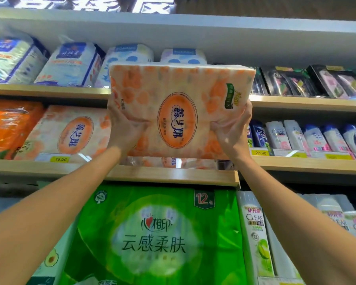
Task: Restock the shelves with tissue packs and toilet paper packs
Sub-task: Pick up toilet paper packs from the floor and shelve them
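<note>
I hold up a large orange-and-white toilet paper pack (179,103) with an orange oval label, in front of the middle shelf (49,167). My left hand (124,128) grips its lower left side and my right hand (232,128) grips its lower right corner, fingers curled into the wrapper. The pack is tilted, with its top reaching the level of the upper shelf (49,90). A matching orange-and-white pack (70,132) lies on the middle shelf just to the left. Another of the same kind (171,162) shows under the held pack.
Blue-and-white paper packs (70,62) fill the upper shelf on the left. A bright orange pack (10,126) sits at far left. A big green pack (152,233) stands below. Shampoo bottles (308,136) and dark boxes (292,83) fill the right-hand shelves.
</note>
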The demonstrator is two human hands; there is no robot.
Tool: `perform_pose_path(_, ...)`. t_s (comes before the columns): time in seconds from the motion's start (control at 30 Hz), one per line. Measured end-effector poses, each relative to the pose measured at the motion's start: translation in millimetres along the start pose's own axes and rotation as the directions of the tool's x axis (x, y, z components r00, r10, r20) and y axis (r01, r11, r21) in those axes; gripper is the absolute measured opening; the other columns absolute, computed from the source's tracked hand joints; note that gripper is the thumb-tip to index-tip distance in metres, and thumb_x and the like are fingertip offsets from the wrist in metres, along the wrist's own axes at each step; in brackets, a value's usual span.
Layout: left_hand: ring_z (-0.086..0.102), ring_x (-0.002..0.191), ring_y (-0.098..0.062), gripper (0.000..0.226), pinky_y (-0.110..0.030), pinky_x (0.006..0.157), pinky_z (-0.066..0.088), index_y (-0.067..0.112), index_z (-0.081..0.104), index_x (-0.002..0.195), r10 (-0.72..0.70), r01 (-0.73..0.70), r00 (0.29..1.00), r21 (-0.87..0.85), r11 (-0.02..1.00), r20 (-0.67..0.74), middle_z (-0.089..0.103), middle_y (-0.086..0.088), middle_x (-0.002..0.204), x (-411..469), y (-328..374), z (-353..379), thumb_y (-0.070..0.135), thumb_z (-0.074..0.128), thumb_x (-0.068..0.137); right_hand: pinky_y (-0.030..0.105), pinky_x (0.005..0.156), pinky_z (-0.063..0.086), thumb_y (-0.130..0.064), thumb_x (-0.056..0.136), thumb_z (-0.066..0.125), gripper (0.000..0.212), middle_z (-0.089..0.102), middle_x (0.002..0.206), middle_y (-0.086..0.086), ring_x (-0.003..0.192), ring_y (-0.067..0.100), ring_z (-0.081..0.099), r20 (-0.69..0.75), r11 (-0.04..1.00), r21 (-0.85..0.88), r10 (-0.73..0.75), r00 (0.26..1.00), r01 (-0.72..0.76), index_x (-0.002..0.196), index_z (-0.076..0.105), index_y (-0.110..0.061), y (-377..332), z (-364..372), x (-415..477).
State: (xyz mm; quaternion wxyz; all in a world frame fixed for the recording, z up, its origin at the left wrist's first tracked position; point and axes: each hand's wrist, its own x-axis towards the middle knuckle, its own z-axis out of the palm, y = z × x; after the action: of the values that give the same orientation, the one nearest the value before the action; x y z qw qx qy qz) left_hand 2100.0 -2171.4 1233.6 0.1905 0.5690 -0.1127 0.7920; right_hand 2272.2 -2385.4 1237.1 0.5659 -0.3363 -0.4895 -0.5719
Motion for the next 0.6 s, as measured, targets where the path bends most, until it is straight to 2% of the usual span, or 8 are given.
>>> perform_pose_path(0.1,0.027,0.141,-0.022,0.117,-0.046,0.113,0.034,0.029,-0.003,0.146,-0.012,0.011,1.000,0.005,1.000,0.018,0.011,-0.003,0.155,0.3,-0.8,2.3,0.024,0.083,0.067,0.057,0.101,0.044,-0.036,0.079,0.074,0.100,0.022,0.149,0.015,0.137,0.033,0.033,-0.017,1.000,0.007,0.009,1.000,-0.009,0.145,0.000,-0.022,4.4,1.2,-4.6)
perform_pose_path(0.27,0.031,0.140,-0.024,0.116,-0.048,0.112,0.034,0.037,-0.002,0.143,-0.031,0.031,0.998,-0.004,1.000,0.056,0.014,-0.007,0.155,2.5,-2.3,8.1,0.026,0.083,0.066,0.059,0.103,0.042,-0.030,0.082,0.072,0.096,0.019,0.151,0.015,0.139,0.035,0.030,-0.043,0.999,-0.031,-0.010,0.999,0.008,0.145,-0.001,-0.026,14.2,0.2,-6.1)
perform_pose_path(0.4,0.036,0.135,-0.022,0.108,-0.042,0.112,0.035,0.019,0.000,0.145,-0.072,0.070,0.996,0.033,0.997,0.061,0.021,-0.009,0.152,3.5,-10.1,12.7,0.019,0.080,0.073,0.060,0.106,0.037,-0.030,0.081,0.072,0.098,0.012,0.154,0.021,0.141,0.037,0.026,0.026,0.999,-0.030,0.040,0.999,-0.039,0.145,-0.002,-0.026,19.9,6.5,-7.2)
perform_pose_path(0.5,0.035,0.136,-0.027,0.113,-0.047,0.110,0.037,0.024,-0.002,0.147,-0.063,0.054,0.994,0.105,0.993,0.086,0.016,-0.009,0.152,-0.1,-22.1,10.6,0.020,0.081,0.071,0.053,0.109,0.037,-0.025,0.080,0.074,0.106,0.014,0.153,0.016,0.137,0.032,0.032,0.113,0.986,-0.065,0.159,0.981,-0.152,0.149,-0.006,-0.021,25.5,12.7,-9.0)
perform_pose_path(0.6,0.023,0.140,-0.034,0.110,-0.053,0.111,0.033,0.037,-0.007,0.149,-0.094,0.059,0.988,0.265,0.962,0.123,0.006,-0.013,0.154,-7.3,-30.0,11.3,0.018,0.075,0.078,0.041,0.106,0.035,-0.032,0.081,0.073,0.108,0.019,0.151,0.013,0.133,0.028,0.038,0.158,0.969,-0.145,0.224,0.962,-0.202,0.152,-0.008,-0.023,29.6,17.0,-10.6)
